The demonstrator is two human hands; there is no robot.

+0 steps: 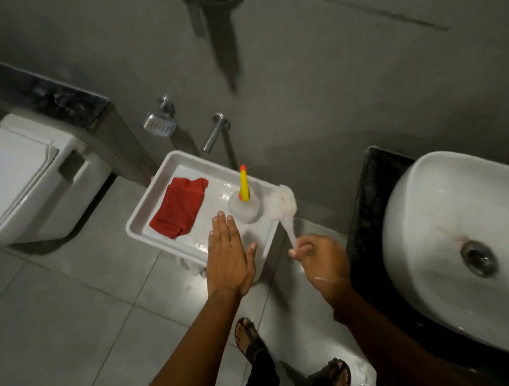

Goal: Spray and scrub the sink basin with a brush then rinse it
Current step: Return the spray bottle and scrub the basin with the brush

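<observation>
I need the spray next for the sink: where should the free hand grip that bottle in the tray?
Probably around the round clear body of the bottle, from the near left, where the open left hand hovers. It stands upright; its yellow nozzle looks too thin, and the brush crowds its right side.

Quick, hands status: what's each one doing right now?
Left hand: open, flat, fingers spread over the tray, holding nothing.
Right hand: closed on the brush handle.

white brush (281,204) on tray edge, white sink (429,210) empty
</observation>
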